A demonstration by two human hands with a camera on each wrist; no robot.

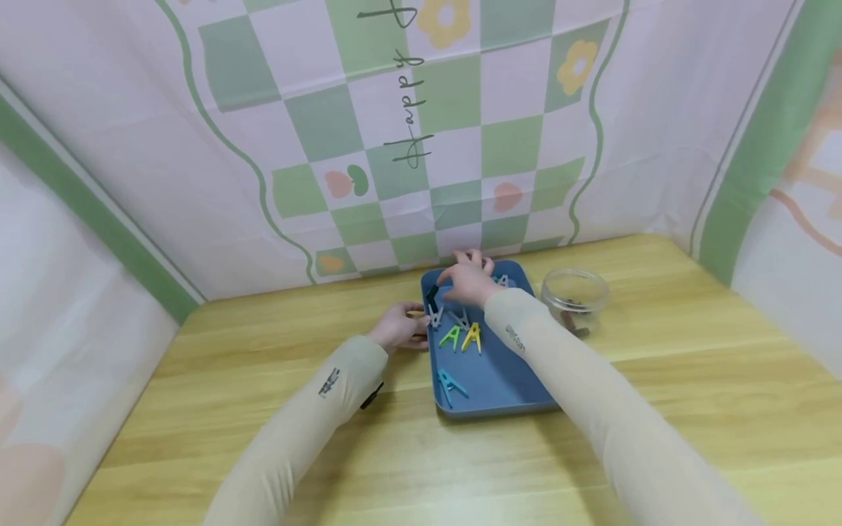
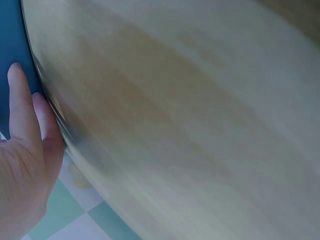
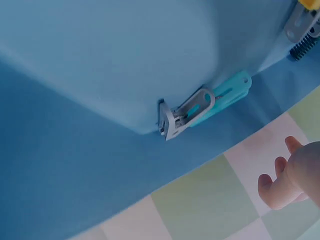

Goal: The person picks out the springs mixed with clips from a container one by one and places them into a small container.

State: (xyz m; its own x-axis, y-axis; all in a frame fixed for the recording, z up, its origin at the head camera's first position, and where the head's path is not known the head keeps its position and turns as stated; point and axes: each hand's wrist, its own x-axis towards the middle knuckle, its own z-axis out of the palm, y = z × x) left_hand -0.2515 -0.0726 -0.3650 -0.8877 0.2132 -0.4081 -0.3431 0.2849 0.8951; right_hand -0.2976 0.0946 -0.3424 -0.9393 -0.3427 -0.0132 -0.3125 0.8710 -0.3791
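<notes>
A blue tray (image 1: 500, 391) lies on the table. My left hand (image 1: 397, 326) touches its left side; in the left wrist view, that hand's extended fingers lie along the tray's wall (image 2: 11, 40). Above the tray's far end is my right hand (image 1: 468, 281), thumb and fingers apart, with nothing visible between them. A black piece (image 1: 432, 294) sits beside it against the tray's left wall. Clothespins lie inside: green (image 1: 451, 337), yellow (image 1: 472, 337), blue (image 1: 451, 383) and grey (image 1: 435, 317). A grey-and-teal clothespin (image 3: 200, 105) appears in the right wrist view.
A round clear container (image 1: 575, 292) with dark pieces inside stands just right of the tray. The wooden table (image 1: 296, 380) meets a patterned cloth (image 1: 454, 146) behind the tray, with more cloth at both sides.
</notes>
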